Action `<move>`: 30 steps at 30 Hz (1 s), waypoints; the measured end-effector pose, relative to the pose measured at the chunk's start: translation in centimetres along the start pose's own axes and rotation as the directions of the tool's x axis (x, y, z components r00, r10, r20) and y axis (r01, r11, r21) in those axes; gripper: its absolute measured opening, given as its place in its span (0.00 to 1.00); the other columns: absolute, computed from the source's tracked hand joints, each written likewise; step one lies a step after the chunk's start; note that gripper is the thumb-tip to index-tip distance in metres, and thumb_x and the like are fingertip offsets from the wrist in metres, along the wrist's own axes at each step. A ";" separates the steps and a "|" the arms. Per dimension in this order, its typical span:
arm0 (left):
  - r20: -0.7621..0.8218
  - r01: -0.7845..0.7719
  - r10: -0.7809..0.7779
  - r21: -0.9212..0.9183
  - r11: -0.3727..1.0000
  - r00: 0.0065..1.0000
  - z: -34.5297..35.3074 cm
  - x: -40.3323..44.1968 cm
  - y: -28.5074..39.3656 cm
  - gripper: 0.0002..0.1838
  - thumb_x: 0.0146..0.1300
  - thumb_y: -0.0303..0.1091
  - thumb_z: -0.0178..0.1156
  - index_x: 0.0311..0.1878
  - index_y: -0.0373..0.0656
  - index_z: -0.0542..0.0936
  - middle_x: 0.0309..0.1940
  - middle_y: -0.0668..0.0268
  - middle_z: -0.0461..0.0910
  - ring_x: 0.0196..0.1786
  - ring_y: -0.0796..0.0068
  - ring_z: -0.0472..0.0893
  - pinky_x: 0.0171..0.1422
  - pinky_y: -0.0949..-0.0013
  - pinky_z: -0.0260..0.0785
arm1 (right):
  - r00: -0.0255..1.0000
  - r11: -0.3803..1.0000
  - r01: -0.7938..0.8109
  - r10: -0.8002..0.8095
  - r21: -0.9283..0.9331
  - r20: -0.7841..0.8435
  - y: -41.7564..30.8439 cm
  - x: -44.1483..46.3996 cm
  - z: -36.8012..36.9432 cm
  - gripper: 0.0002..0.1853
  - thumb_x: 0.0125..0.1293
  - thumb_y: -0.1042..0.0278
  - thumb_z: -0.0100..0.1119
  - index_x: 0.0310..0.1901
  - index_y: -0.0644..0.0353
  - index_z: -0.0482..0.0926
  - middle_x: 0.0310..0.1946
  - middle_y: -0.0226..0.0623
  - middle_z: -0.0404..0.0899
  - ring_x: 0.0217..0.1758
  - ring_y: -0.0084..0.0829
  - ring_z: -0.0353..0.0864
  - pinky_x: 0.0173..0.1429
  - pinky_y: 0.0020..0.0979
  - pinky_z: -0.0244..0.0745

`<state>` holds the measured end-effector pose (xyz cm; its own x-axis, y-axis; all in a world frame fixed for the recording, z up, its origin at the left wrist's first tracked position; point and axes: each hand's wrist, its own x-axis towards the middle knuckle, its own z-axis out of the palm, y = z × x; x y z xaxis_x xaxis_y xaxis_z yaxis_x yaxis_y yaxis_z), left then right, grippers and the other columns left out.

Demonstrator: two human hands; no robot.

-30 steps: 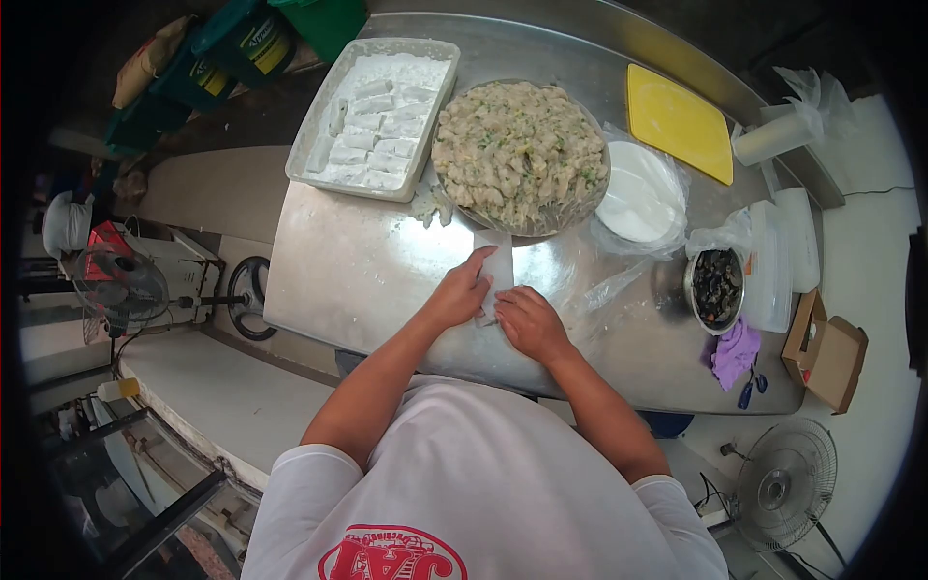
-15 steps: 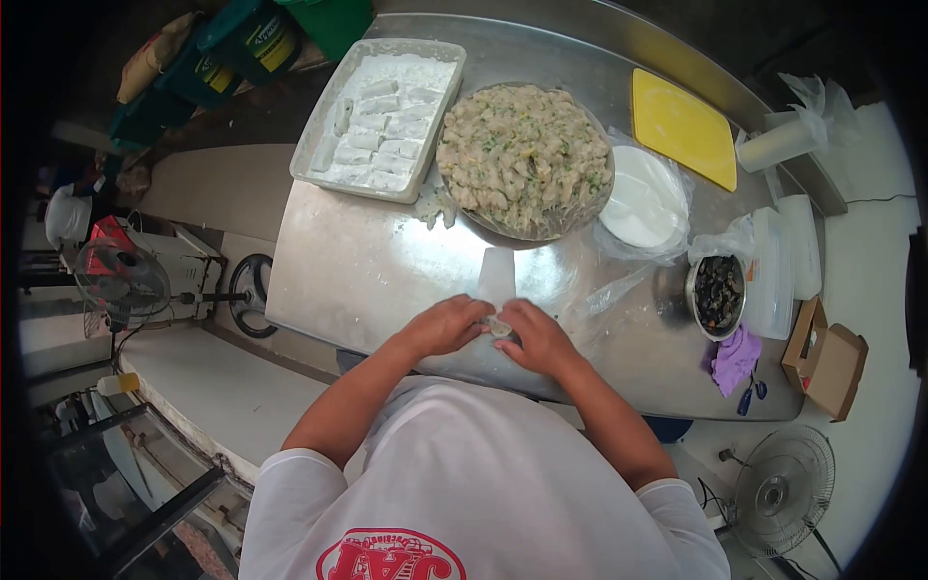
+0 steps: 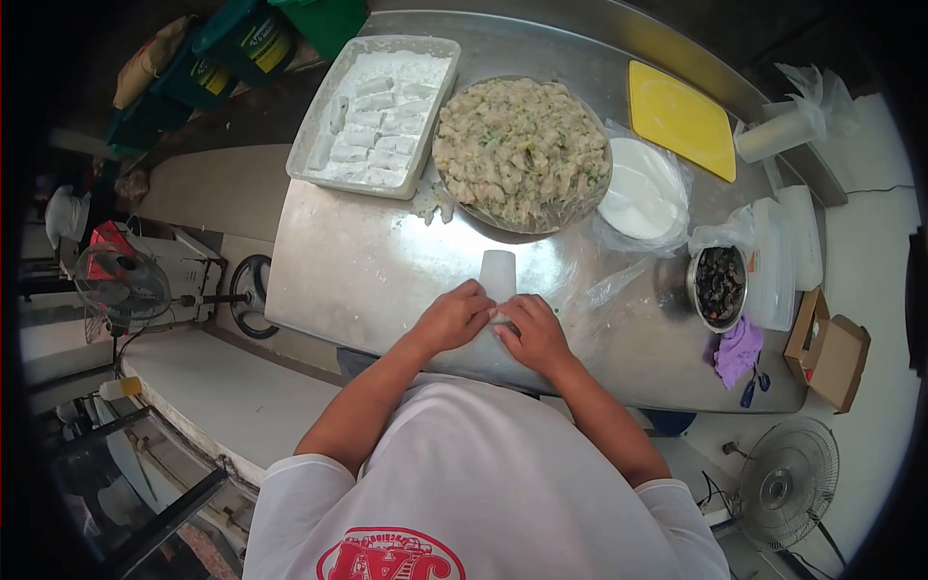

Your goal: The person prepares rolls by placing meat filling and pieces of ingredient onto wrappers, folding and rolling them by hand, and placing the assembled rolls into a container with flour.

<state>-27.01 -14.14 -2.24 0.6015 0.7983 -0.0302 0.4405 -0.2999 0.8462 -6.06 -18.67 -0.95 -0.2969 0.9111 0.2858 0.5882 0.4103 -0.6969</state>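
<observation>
A thin white wrapper strip point(image 3: 498, 272) lies on the steel table and runs away from my body. My left hand point(image 3: 456, 317) and my right hand point(image 3: 534, 332) meet at its near end, fingers bent and thumbs close together. Both pinch the wrapper there, and its near end is mostly hidden under the fingers. Beyond the strip sits a big round bowl heaped with pale minced filling flecked with green point(image 3: 522, 155). At its left a plastic tray point(image 3: 302, 166) holds several white-floured rolls point(image 3: 372, 126).
White plates in plastic point(image 3: 643, 198) and a yellow board point(image 3: 681, 121) lie right of the filling. Farther right are a bowl of dark pieces point(image 3: 720, 285), a purple cloth point(image 3: 738, 350), scissors point(image 3: 749, 391) and a cardboard box point(image 3: 829, 353). Fans stand on both sides.
Both hands have moved slightly away from my body along the strip. Pale filling that showed between the fingers is now covered. The view has shifted a little.
</observation>
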 end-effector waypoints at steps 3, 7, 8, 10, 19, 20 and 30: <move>-0.008 -0.008 0.008 0.060 0.998 1.000 0.3 0.3 0.1 0.11 0.66 0.32 0.67 0.50 0.41 0.85 0.43 0.58 0.81 0.46 0.51 0.83 0.50 0.54 0.78 | 0.999 0.999 0.017 -0.015 -0.041 0.040 0.9 0.0 0.6 0.11 0.63 0.73 0.67 0.48 0.59 0.84 0.43 0.38 0.81 0.48 0.44 0.79 0.54 0.42 0.75; -0.084 -0.038 0.042 0.047 0.998 0.996 -0.2 -0.1 0.3 0.13 0.65 0.31 0.68 0.51 0.41 0.84 0.46 0.57 0.79 0.48 0.51 0.82 0.53 0.54 0.77 | 0.993 0.999 -0.040 0.043 -0.032 0.106 2.5 0.2 1.2 0.13 0.64 0.72 0.67 0.49 0.59 0.84 0.46 0.37 0.80 0.49 0.43 0.79 0.56 0.42 0.75; -0.032 -0.068 0.071 0.082 0.994 0.997 -0.2 -0.2 0.0 0.13 0.65 0.32 0.68 0.51 0.40 0.83 0.46 0.57 0.78 0.49 0.52 0.82 0.54 0.54 0.77 | 0.993 0.999 -0.042 0.045 -0.032 0.105 2.5 0.2 1.2 0.13 0.64 0.72 0.67 0.49 0.59 0.84 0.46 0.37 0.80 0.49 0.43 0.79 0.56 0.42 0.75; -0.037 -0.074 0.078 0.100 0.992 0.996 -0.2 0.2 -0.3 0.12 0.65 0.32 0.68 0.51 0.41 0.83 0.46 0.57 0.78 0.51 0.52 0.81 0.55 0.54 0.76 | 0.999 0.998 -0.017 0.020 -0.064 0.041 2.0 0.7 0.8 0.14 0.63 0.71 0.68 0.50 0.58 0.84 0.47 0.36 0.80 0.51 0.42 0.78 0.57 0.42 0.74; -0.106 -0.044 0.056 0.112 0.993 0.993 -0.2 0.5 0.2 0.10 0.67 0.32 0.66 0.48 0.40 0.83 0.43 0.55 0.78 0.50 0.49 0.80 0.56 0.51 0.75 | 0.983 0.972 0.084 -0.045 -0.221 0.175 1.6 2.0 -0.4 0.16 0.62 0.69 0.69 0.52 0.56 0.84 0.49 0.35 0.80 0.51 0.42 0.77 0.58 0.43 0.72; -0.097 -0.033 0.045 0.121 0.992 0.994 -0.2 0.6 -0.1 0.09 0.67 0.32 0.66 0.47 0.40 0.83 0.43 0.54 0.78 0.49 0.49 0.80 0.55 0.50 0.75 | 0.983 0.972 0.085 -0.046 -0.221 0.175 1.6 2.2 -0.4 0.16 0.62 0.69 0.69 0.52 0.56 0.84 0.49 0.35 0.80 0.51 0.42 0.77 0.58 0.43 0.72; -0.195 -0.045 0.068 0.120 0.992 0.978 -0.3 1.2 0.2 0.14 0.65 0.32 0.67 0.52 0.39 0.81 0.47 0.54 0.78 0.50 0.49 0.80 0.56 0.54 0.76 | 0.985 0.988 0.031 -0.005 -0.153 0.172 3.6 3.1 0.5 0.16 0.65 0.66 0.67 0.54 0.55 0.84 0.48 0.34 0.80 0.52 0.41 0.76 0.58 0.44 0.72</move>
<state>-26.40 -13.10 -1.95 0.4885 0.8625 0.1319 0.4895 -0.3961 0.7768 -5.19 -14.39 -2.93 -0.4245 0.8890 0.1716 0.6870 0.4397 -0.5785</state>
